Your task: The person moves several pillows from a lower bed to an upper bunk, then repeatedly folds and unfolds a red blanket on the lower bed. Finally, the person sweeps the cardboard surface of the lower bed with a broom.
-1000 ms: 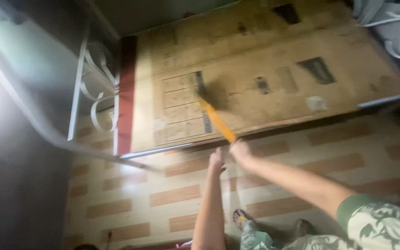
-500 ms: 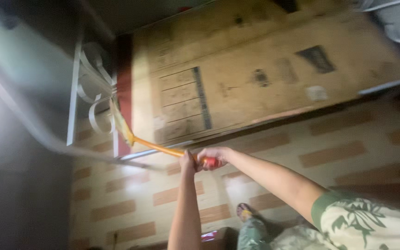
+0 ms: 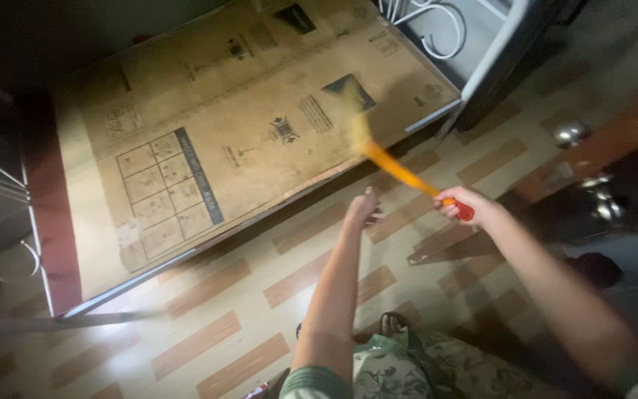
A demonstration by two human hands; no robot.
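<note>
Right hand (image 3: 474, 209) is closed around the red grip end of a brush (image 3: 393, 168). Grip at the very end gives full reach across the bed frame (image 3: 437, 116) from standing on the floor (image 3: 215, 310). Yellow handle runs up-left; the bristle end is motion-blurred over the cardboard (image 3: 245, 140) near its right edge, contact can't be confirmed. Left hand (image 3: 363, 209) holds nothing, fingers loosely curled, hanging over the floor just off the frame's front edge. Cardboard is a flattened box lying flat on the frame, brown, printed panels, dusty-looking. White scrollwork headboard (image 3: 422, 29) at the far right corner.
</note>
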